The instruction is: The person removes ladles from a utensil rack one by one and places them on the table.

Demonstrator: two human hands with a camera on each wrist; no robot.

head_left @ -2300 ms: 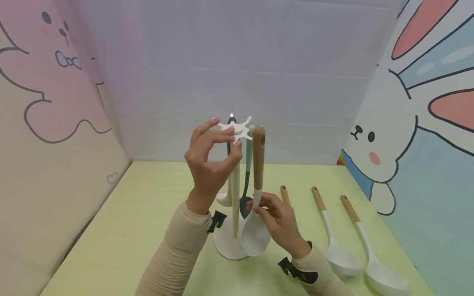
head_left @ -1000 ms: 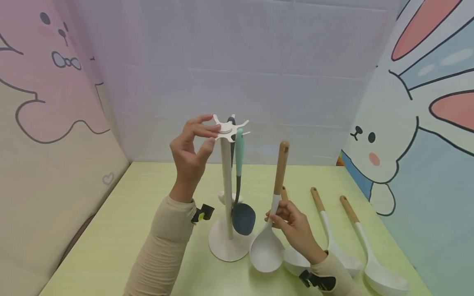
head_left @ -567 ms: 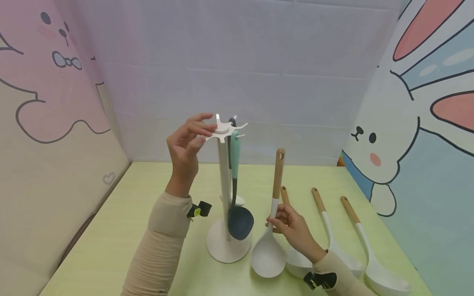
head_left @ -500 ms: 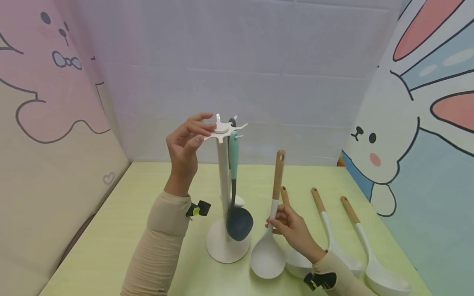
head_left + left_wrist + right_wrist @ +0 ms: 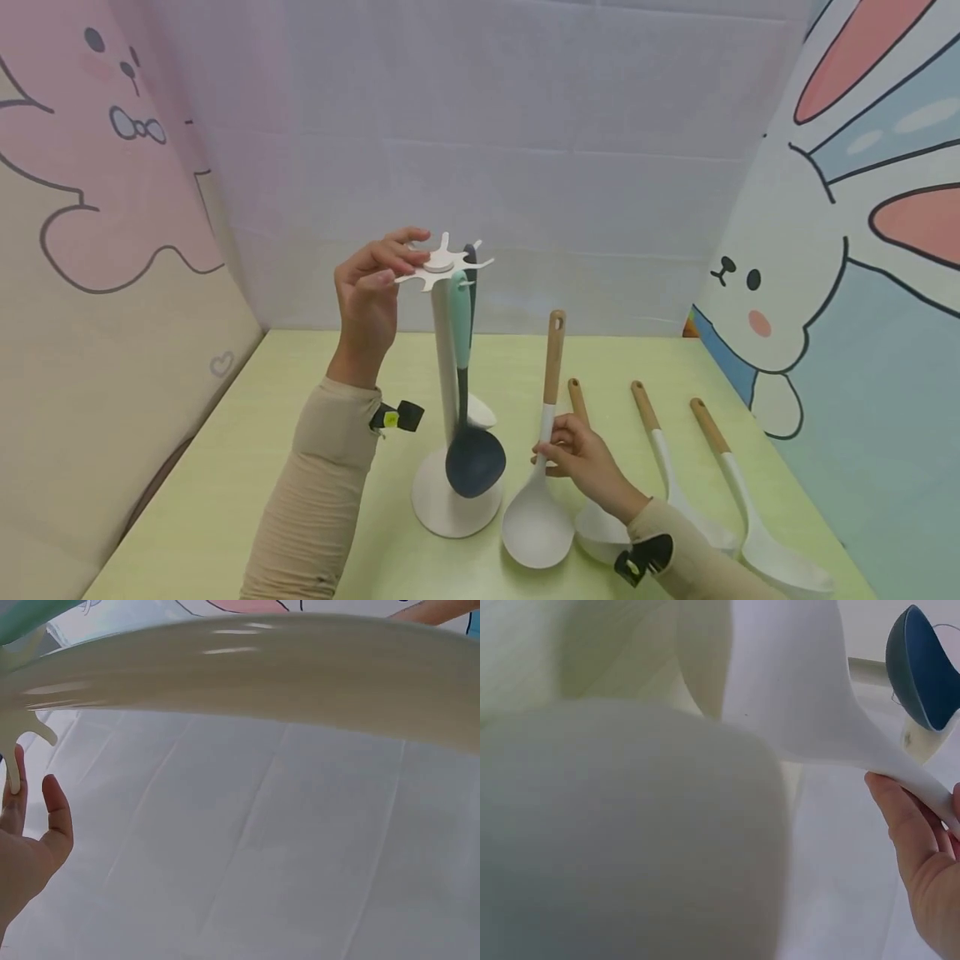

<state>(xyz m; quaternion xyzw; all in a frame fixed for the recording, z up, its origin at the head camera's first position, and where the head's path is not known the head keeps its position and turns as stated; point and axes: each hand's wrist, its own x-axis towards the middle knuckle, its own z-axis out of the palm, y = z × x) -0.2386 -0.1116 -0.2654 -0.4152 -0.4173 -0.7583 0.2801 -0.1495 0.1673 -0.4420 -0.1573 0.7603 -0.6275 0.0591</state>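
Observation:
My left hand (image 5: 367, 292) is at the top of a white utensil rack (image 5: 442, 350), fingers lightly bent and touching its hooked top piece (image 5: 438, 265). In the left wrist view the thumb (image 5: 58, 810) stands apart from the hook. A dark ladle (image 5: 476, 462) with a mint handle hangs at the rack's front. Behind it hangs a dark-handled utensil with a white bowl (image 5: 480, 412), partly hidden. My right hand (image 5: 588, 467) pinches the neck of a white ladle (image 5: 537, 529) with a wooden handle, upright to the right of the rack.
Several more white utensils with wooden handles lie on the pale yellow table (image 5: 300, 400) at right, including a middle one (image 5: 697, 525) and an outer one (image 5: 783, 562). One bowl (image 5: 600, 533) lies partly behind my right hand. Cartoon panels flank the table.
The rack's top has turned, bringing the mint-handled ladle round to the front. My left hand has moved left. The white ladle has moved away from the rack, right and down, then slightly left.

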